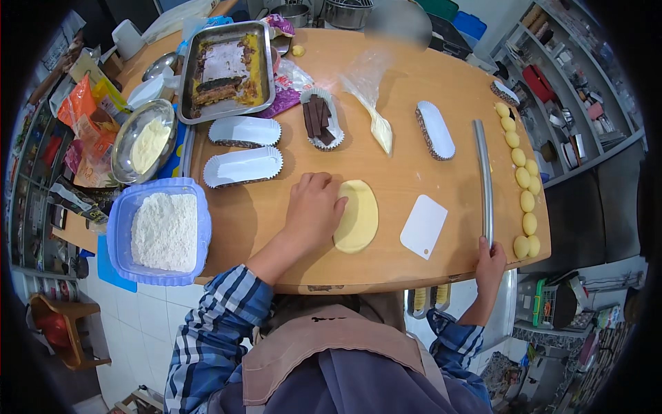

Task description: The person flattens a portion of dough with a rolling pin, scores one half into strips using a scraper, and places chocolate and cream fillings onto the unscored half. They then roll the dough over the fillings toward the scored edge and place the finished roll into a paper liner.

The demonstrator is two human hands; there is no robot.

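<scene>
Resting spread left hand (314,207) on edge of likely soft dough (360,224), mid-frame, clamping right hand (491,259) round end of stiff-looking rod (485,179), frame right.

1 fisheye view from head, facing down; hands (315,210) (490,263), tabletop (414,176) near.

blue, white and black plaid sleeves (219,326), dusty-brown apron (279,359) with small black marking (339,319), slate-grey cloth (383,386)
</scene>
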